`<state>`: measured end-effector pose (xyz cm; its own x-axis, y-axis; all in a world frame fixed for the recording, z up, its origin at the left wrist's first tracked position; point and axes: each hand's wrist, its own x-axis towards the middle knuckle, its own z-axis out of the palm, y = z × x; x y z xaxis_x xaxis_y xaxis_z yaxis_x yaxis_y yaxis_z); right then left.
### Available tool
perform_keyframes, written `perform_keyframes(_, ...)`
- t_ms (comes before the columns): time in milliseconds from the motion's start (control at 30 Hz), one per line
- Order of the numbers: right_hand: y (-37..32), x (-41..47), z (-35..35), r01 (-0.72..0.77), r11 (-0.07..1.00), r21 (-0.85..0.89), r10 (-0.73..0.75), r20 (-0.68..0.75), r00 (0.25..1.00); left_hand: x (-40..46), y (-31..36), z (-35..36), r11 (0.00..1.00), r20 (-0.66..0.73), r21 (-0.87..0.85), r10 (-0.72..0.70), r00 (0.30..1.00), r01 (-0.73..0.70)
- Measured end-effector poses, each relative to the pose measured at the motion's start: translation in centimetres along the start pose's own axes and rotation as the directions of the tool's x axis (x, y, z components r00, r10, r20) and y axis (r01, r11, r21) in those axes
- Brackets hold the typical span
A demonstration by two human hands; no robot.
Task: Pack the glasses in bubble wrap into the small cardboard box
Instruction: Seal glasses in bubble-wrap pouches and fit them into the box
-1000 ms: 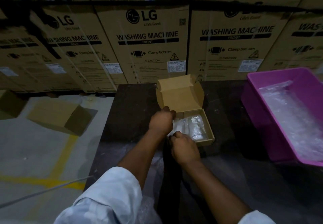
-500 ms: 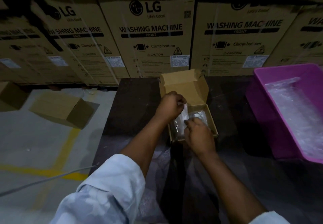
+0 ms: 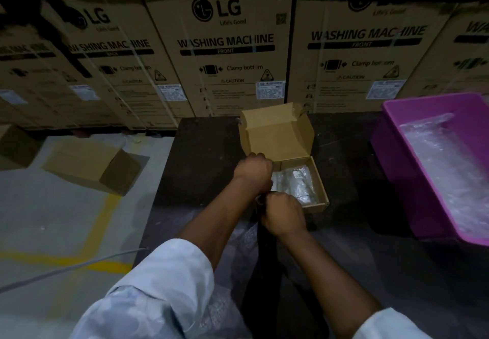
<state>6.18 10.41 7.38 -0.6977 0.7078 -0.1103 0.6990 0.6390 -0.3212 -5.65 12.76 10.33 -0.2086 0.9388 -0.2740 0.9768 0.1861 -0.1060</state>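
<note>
Left hand (image 3: 252, 174) curls over the small cardboard box's (image 3: 316, 207) near-left corner, right hand (image 3: 284, 215) fisted at its front; what they clamp, I cannot tell. Bubble-wrapped glasses (image 3: 295, 185) lie inside: light, slippery, fragile, so I'd take the padded ends.
</note>
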Motion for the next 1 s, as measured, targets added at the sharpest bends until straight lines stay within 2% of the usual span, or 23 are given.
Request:
perform_keyframes(100,0.0,-0.1,0.2,0.037,0.998,-0.052,-0.038,-0.012,0.999,0.1,-0.5,0.5,0.998,-0.019,0.055,-0.005,1.0,0.006)
perform_keyframes(267,0.1,0.0,0.6,0.037,0.999,-0.03,-0.039,-0.072,0.997,-0.2,-0.8,1.8,0.996,-0.075,0.01,-0.087,0.993,0.088)
perform_keyframes(367,0.2,0.1,0.7,0.04,0.997,-0.061,-0.043,-0.04,0.998,-0.2,-0.2,2.4,0.99,-0.113,-0.023,-0.137,0.984,0.136)
perform_keyframes(467,0.5,0.2,0.7,0.009,0.996,-0.087,-0.006,0.035,0.999,0.0,0.6,3.1,0.986,-0.221,-0.038,-0.164,0.961,0.16)
perform_keyframes(733,0.9,0.1,1.0,-0.034,0.999,-0.02,0.036,0.075,0.997,0.2,0.4,4.7,0.981,-0.1,-0.025,-0.192,0.976,0.19)
perform_keyframes(1000,1.0,-0.1,1.1,-0.06,0.998,0.002,0.06,0.063,0.996,1.2,-0.2,3.9,0.975,-0.049,-0.064,-0.214,0.976,0.211)
